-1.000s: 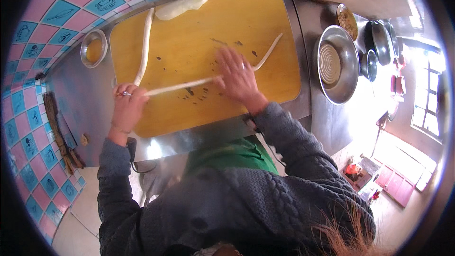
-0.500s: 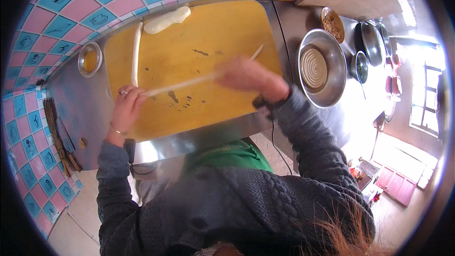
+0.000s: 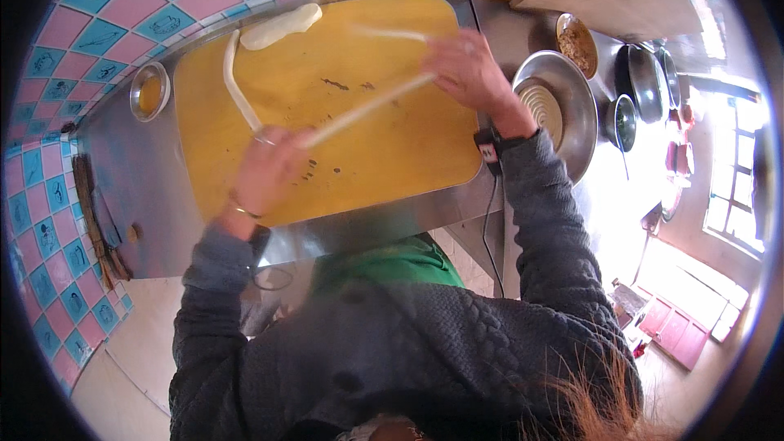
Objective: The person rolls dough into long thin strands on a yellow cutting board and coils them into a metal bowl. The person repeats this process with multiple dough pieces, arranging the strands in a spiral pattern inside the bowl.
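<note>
A long pale dough strand (image 3: 367, 110) stretches, blurred, between my hands over the yellow board (image 3: 220, 171). My left hand (image 3: 269, 167) pinches one part near the board's lower middle; another length (image 3: 237, 86) runs from there toward the back left. My right hand (image 3: 465, 73) grips the stretched part at the right, with a thin length (image 3: 392, 33) trailing leftward behind it. A lump of white dough (image 3: 278, 28) lies along the back edge of the board.
A small bowl of yellow liquid (image 3: 149, 94) sits left on the steel counter (image 3: 147, 196), near brown sticks (image 3: 90, 212). At right are a large steel bowl with a coiled pale content (image 3: 541, 106), a dish of brown food (image 3: 576, 45), other bowls (image 3: 645, 82), and a corded black device (image 3: 487, 151).
My right hand has moved right and up, lifting and drawing the strand out. My left hand has shifted right, bending the left length of dough with it.
</note>
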Motion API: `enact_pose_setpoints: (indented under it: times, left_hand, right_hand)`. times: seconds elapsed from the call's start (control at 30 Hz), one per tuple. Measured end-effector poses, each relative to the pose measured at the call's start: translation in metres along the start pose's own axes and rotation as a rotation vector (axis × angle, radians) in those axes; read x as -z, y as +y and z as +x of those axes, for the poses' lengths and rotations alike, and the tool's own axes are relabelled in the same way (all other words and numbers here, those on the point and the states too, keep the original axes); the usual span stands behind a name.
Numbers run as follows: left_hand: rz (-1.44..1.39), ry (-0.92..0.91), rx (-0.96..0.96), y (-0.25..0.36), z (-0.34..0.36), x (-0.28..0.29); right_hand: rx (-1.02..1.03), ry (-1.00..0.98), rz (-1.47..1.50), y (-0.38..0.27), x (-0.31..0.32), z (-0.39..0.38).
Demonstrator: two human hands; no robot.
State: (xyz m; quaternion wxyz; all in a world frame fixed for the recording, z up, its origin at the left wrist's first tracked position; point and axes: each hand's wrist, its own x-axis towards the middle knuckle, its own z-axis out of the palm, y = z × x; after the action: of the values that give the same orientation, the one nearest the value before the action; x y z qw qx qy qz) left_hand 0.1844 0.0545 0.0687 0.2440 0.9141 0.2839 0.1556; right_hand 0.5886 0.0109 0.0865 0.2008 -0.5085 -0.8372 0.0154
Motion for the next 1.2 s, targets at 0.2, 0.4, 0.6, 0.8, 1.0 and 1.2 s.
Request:
enact_pose_setpoints:
  times: [0.2, 0.4, 0.6, 0.8, 1.0, 1.2]
  left_hand:
    - [0.195, -0.207, -0.084, 0.025, -0.040, -0.062]
    - [-0.369, 0.244, 0.196, 0.056, 0.055, -0.077]
    - [-0.066, -0.046, -0.074, 0.092, 0.022, -0.102]
    - [0.218, -0.026, 0.099, 0.052, 0.031, -0.125]
    - [0.265, -0.256, 0.066, 0.047, 0.019, -0.091]
    - [0.241, -0.347, 0.085, 0.058, -0.035, -0.090]
  right_hand:
    - [-0.295, -0.129, -0.060, -0.023, -0.047, -0.115]
    - [-0.571, -0.031, 0.255, -0.080, -0.079, -0.013]
    - [-0.375, -0.313, 0.179, -0.172, -0.081, -0.044]
    - [-0.360, -0.226, 0.000, -0.120, -0.122, -0.037]
    - [-0.432, -0.137, 0.068, -0.110, -0.100, -0.049]
    - [-0.527, -0.195, 0.078, -0.131, -0.091, -0.089]
